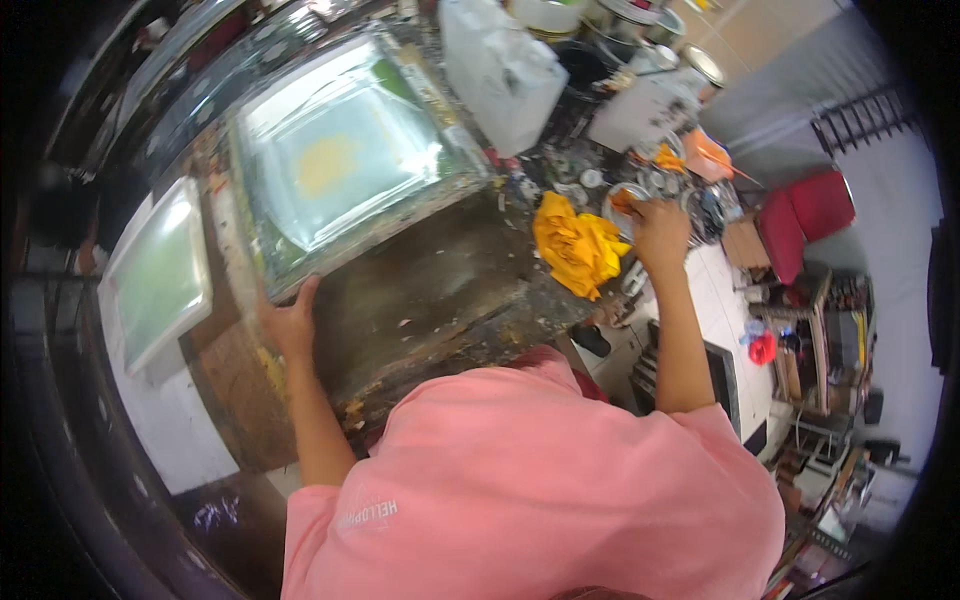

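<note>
A screen printing frame [365,217] with a pale mesh, green borders and a yellowish patch lies over the stained worktable. My left hand [290,325] grips its near left corner, thumb along the edge, the other fingers mostly hidden. At the right edge of the table my right hand [662,235] is closed on a small orange-brown rag [624,201], held at a round, shallow container [612,214]. What its fingertips do there is partly hidden. Just left of that hand lies a crumpled yellow cloth [577,246].
A second, smaller green-meshed frame [160,280] lies at the left on a board. White jerrycans [500,75] and several cans [703,65] crowd the far right. Beyond the table's right edge are a tiled floor [708,300] and a red chair [806,222].
</note>
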